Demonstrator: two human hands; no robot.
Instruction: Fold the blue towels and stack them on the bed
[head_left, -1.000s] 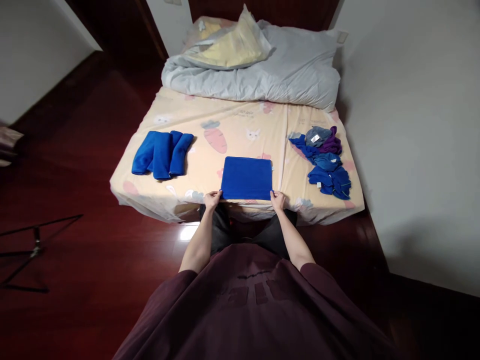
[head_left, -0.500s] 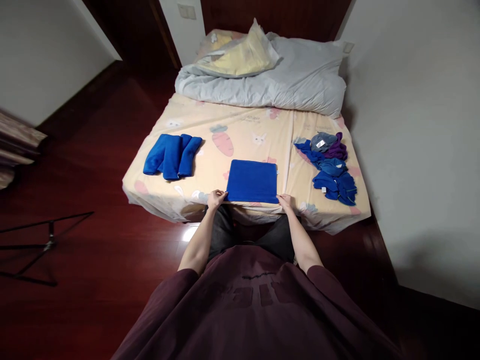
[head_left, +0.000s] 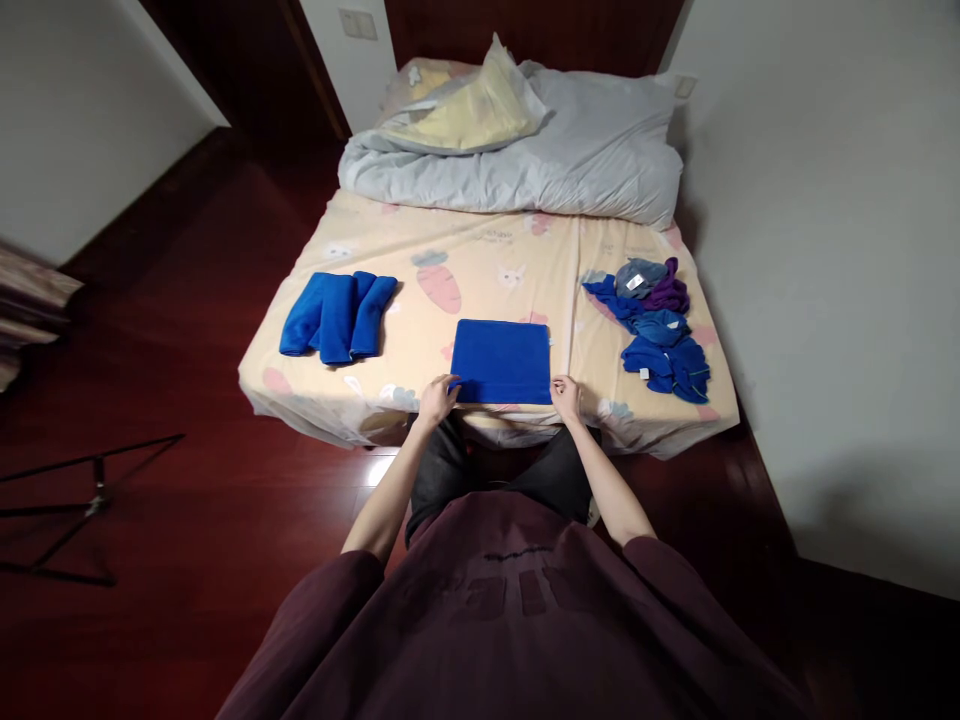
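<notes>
A flat, folded blue towel (head_left: 501, 361) lies on the near edge of the bed (head_left: 480, 265), straight in front of me. My left hand (head_left: 438, 399) pinches its near left corner with closed fingers. My right hand (head_left: 565, 396) grips the near right corner the same way. A stack of folded blue towels (head_left: 337, 315) rests on the bed's left side. On the right side sits a loose heap of blue, grey and purple cloths (head_left: 654, 326).
A rumpled grey duvet (head_left: 525, 150) and a yellow pillow (head_left: 457, 105) fill the head of the bed. A white wall (head_left: 840, 250) runs along the right. Dark wooden floor (head_left: 165, 440) surrounds the bed, with a black tripod stand (head_left: 67, 510) at the left.
My hands stay on the near corners of the flat towel, the left one shifted slightly inward. The view has swayed a little; nothing on the bed moved.
</notes>
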